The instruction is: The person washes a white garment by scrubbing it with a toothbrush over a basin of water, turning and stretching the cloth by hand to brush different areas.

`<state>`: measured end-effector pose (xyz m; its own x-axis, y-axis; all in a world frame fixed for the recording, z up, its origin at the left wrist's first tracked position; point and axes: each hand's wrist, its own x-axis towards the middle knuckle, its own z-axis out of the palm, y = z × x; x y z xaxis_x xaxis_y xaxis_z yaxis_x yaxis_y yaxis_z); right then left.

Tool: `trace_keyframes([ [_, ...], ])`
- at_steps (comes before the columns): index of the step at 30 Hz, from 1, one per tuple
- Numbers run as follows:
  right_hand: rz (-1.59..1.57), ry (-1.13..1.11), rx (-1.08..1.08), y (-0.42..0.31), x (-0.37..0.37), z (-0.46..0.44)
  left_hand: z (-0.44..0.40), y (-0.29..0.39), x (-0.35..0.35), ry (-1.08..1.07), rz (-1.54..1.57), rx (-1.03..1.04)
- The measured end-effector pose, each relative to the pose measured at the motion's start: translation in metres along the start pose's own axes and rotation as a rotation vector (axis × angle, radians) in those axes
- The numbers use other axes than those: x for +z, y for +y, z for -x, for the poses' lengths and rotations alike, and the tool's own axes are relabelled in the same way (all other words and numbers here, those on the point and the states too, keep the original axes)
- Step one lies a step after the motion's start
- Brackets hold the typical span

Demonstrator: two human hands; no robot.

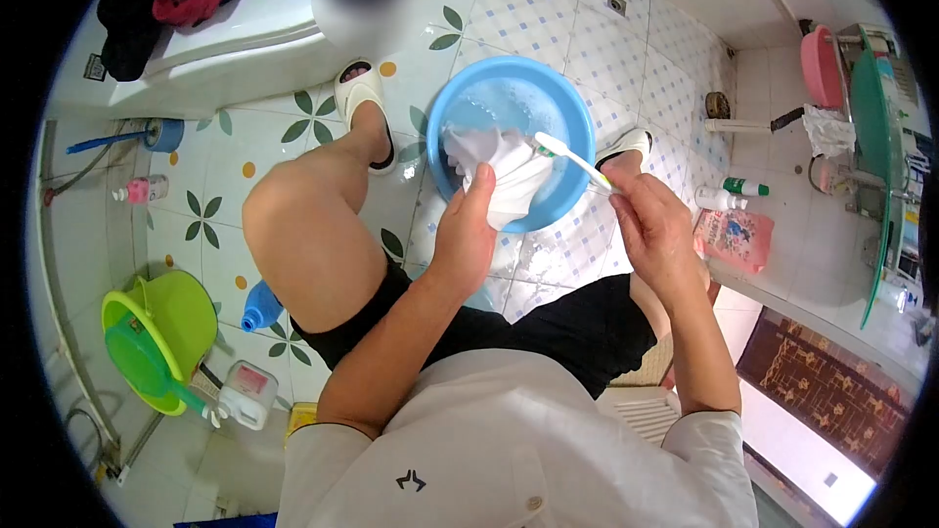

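My left hand (467,233) grips a bunched white cloth (518,181) over the near side of a blue basin (559,80). Part of the cloth hangs down into the soapy water, so its full shape is hidden. Between the fingers of my right hand (653,225) is a white toothbrush (575,158), held by the handle. Its bristle head is at the cloth's right edge; whether it touches the fabric I cannot tell. The basin stands on the tiled floor between my slippered feet.
At left are a lime-green bucket (201,318) with a green dipper (137,360), a white jug (248,394) and a blue bottle (261,307). Dark clothes (147,10) lie on a white ledge. On the right, a pink packet (736,239) is near a white bottle (717,198).
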<state>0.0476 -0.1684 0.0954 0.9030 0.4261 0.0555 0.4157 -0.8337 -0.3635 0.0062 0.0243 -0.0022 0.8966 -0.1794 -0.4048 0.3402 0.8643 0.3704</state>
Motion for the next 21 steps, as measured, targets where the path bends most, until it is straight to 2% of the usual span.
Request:
trace_keyframes([
  [2, -0.027, 0.004, -0.049, 0.002, 0.002, 0.0, -0.001, -0.001, -0.003, 0.003, -0.016, 0.006],
  [9, -0.066, -0.025, -0.021, -0.003, 0.004, 0.001, -0.001, -0.002, -0.008, 0.052, -0.099, 0.006],
  [12, -0.137, 0.013, 0.075, -0.004, 0.006, 0.005, 0.0, 0.0, -0.004, 0.035, -0.114, 0.009],
  [14, -0.369, 0.018, 0.276, -0.006, 0.009, 0.008, 0.001, -0.001, -0.003, 0.037, -0.124, -0.001],
  [17, -0.236, -0.093, 0.311, -0.017, 0.003, 0.003, 0.001, -0.002, -0.003, 0.039, -0.17, -0.004],
  [18, -0.236, -0.093, 0.312, -0.017, 0.005, 0.003, 0.002, -0.002, -0.003, 0.029, -0.195, 0.003],
  [20, -0.184, -0.105, 0.094, -0.016, 0.013, 0.003, 0.002, -0.002, -0.002, 0.017, -0.22, 0.008],
  [21, -0.215, -0.113, 0.094, -0.018, 0.017, 0.005, 0.002, -0.001, -0.001, 0.002, -0.244, 0.014],
])
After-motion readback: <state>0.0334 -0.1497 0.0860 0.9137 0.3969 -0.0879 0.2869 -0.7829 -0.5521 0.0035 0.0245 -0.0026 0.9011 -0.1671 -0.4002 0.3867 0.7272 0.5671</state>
